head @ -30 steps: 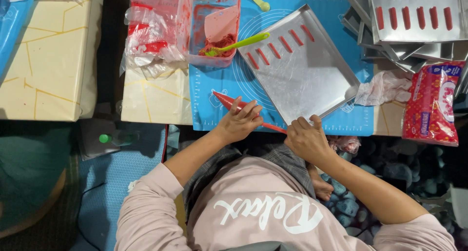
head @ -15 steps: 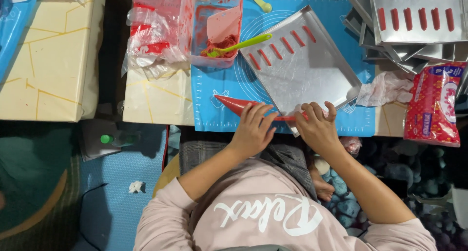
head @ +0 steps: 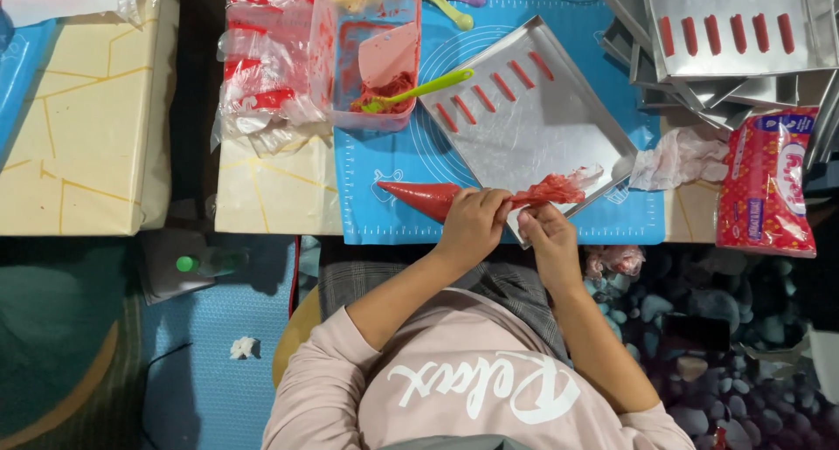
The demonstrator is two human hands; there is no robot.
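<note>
A clear plastic tub (head: 367,57) smeared with red paste stands far left of centre, holding a green spatula (head: 419,90). Stacked metal trays (head: 734,31) fill the far right; a red packet (head: 767,183) lies right, beside crumpled tissue (head: 677,157).

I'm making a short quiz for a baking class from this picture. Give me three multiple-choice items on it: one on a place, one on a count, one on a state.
1. Where does the piping bag lie?
A on the blue mat
B on the floor
C in the tub

2. How many red strips are on the nearest tray?
A two
B five
C nine

3. What state is the bag's open end in?
A flat and loose
B bunched in both hands
C knotted

Key: 1 A, the tip rests on the mat. 2 B, five strips along one edge. 3 B, left hand and right hand pinch it.
</note>
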